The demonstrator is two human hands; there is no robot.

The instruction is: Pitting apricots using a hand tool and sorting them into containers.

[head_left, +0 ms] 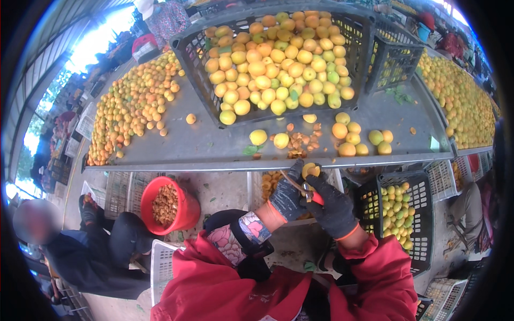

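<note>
My left hand [287,197], in a dark grey knitted glove, has its fingertips against an apricot [310,171] whose cut face seems to show. Beside it my right hand [332,209], in a black glove, grips a small hand tool with a red handle [317,198]. A thin curved brownish strip [292,181] crosses in front of the left glove. Both hands are close together just off the metal table's front rim [225,165]. Below them, partly hidden, a pale plastic crate [254,188] contains apricot halves [272,182].
On the table are loose stones [303,140], whole apricots [347,132] and a heaped black crate [217,116]. A red bucket [192,208] of stones stands on the floor at left, near a seated person [92,261]. Another black crate [419,224] of apricots stands at right.
</note>
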